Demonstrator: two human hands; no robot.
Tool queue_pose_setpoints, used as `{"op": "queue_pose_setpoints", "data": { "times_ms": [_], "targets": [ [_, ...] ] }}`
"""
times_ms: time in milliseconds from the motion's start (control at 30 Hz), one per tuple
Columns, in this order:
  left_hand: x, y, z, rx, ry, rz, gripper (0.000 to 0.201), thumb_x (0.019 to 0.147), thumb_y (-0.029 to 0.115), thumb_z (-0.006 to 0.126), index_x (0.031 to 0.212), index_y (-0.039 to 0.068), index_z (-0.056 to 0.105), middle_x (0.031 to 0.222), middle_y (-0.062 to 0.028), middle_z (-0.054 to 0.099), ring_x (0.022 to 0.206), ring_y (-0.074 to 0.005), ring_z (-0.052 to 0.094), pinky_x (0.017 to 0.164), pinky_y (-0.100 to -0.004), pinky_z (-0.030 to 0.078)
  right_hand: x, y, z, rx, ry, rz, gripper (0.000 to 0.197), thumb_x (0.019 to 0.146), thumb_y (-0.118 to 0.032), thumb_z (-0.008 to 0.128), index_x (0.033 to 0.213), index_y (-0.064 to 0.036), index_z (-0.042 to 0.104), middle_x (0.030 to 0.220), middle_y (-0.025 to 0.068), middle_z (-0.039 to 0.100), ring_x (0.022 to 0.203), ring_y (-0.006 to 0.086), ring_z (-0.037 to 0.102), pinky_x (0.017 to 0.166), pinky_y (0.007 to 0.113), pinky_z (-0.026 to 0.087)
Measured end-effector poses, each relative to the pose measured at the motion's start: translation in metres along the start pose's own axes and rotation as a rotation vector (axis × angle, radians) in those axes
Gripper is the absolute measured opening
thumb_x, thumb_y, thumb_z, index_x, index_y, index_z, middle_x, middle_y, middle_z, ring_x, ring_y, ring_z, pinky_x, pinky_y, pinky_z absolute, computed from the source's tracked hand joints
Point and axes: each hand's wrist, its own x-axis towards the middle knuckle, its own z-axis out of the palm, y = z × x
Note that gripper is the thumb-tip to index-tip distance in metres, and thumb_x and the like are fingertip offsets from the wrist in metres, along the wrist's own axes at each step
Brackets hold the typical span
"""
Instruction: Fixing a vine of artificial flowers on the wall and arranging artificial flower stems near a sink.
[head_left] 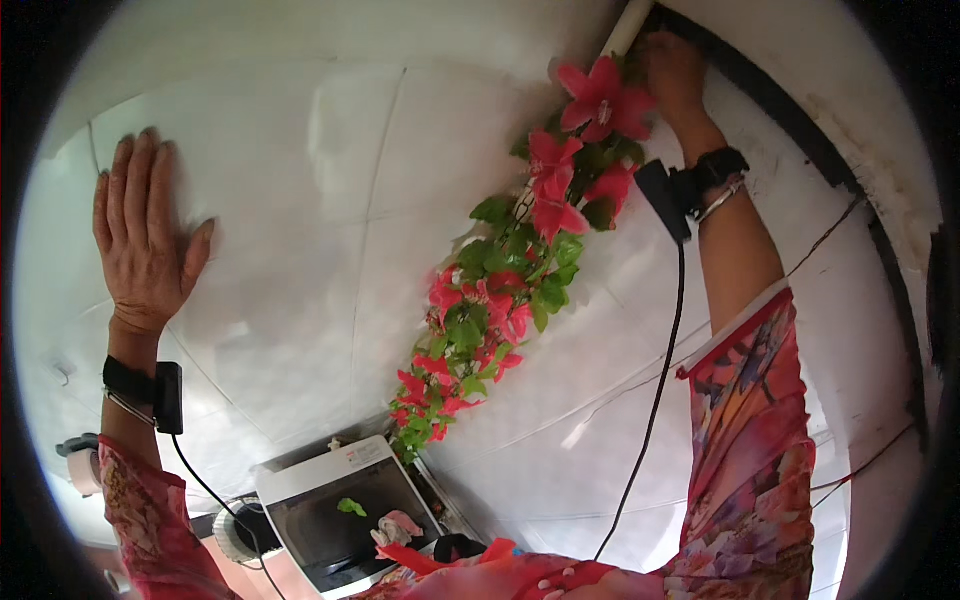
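My left hand [143,235] lies flat against the white tiled wall [270,200], fingers stretched and thumb apart, holding nothing. High at the right, my right hand [677,80] reaches up beside a pale pipe [628,28], its fingers curled in. What they grip is hidden. Just below and left of that hand is the upper end of an artificial flower garland [500,265], with large pink-red flowers and green leaves. It runs slantwise down along the wall corner to a white appliance [345,460]. Both wrists carry black straps with small devices and cables.
The appliance has a dark lid [330,520], with a loose green leaf [351,507] and a crumpled pale cloth [398,527] on it. A black band [790,110] edges the wall at upper right. Thin wires run along the right wall. A black cable [660,420] hangs from my right wrist.
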Motion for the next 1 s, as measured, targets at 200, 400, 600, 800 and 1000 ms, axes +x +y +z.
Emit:
{"op": "queue_pose_setpoints", "data": {
  "times_ms": [200, 400, 600, 800, 1000],
  "targets": [
    [-0.003, -0.003, -0.012, 0.059, -0.027, -0.023, 0.06, 0.088, 0.044, 0.037, 0.134, 0.005, 0.032, 0.139, -0.0104, 0.033, 0.131, -0.0265, 0.026, 0.109, -0.0416, 0.018, -0.028, -0.044, -0.031, 0.353, -0.029, 0.194, 0.029, 0.078, -0.014, 0.062, 0.103, 0.0007, 0.059, 0.083, 0.0084, 0.063, 0.072, 0.0154, 0.06, 0.061, 0.027, 0.046],
    [0.0, 0.001, -0.014, 0.055, -0.055, -0.034, 0.061, 0.088, 0.044, 0.037, 0.134, 0.004, 0.032, 0.14, -0.0116, 0.032, 0.131, -0.0273, 0.026, 0.109, -0.0421, 0.017, -0.022, -0.023, -0.03, 0.079, -0.161, 0.077, 0.021, 0.076, -0.014, 0.062, 0.093, -0.0013, 0.064, 0.084, 0.0093, 0.065, 0.075, 0.0171, 0.06, 0.068, 0.028, 0.046],
    [0.004, 0.002, -0.008, -0.008, -0.037, -0.01, 0.063, 0.087, 0.038, 0.046, 0.136, 0.002, 0.028, 0.141, -0.0134, 0.028, 0.132, -0.0288, 0.023, 0.109, -0.0434, 0.016, -0.017, -0.028, -0.021, 0.019, -0.127, 0.113, 0.016, 0.076, -0.011, 0.057, 0.087, -0.0036, 0.064, 0.085, 0.0104, 0.065, 0.077, 0.0215, 0.061, 0.07, 0.032, 0.046],
    [0.001, 0.004, -0.007, 0.081, -0.045, 0.002, 0.06, 0.089, 0.043, 0.038, 0.133, 0.003, 0.034, 0.138, -0.0127, 0.034, 0.13, -0.0288, 0.028, 0.107, -0.0436, 0.019, -0.017, -0.023, -0.002, -0.062, -0.044, 0.003, 0.012, 0.075, -0.01, 0.055, 0.082, -0.003, 0.061, 0.081, 0.013, 0.062, 0.076, 0.0265, 0.06, 0.07, 0.035, 0.046],
    [0.0, 0.002, -0.003, 0.073, -0.029, 0.001, 0.06, 0.088, 0.043, 0.038, 0.133, 0.003, 0.033, 0.139, -0.0124, 0.033, 0.13, -0.0282, 0.027, 0.108, -0.0423, 0.019, -0.011, -0.029, 0.003, -0.202, 0.017, -0.085, 0.015, 0.075, -0.01, 0.055, 0.087, -0.0018, 0.06, 0.084, 0.0154, 0.062, 0.078, 0.0304, 0.059, 0.071, 0.04, 0.045]
  ]
}}
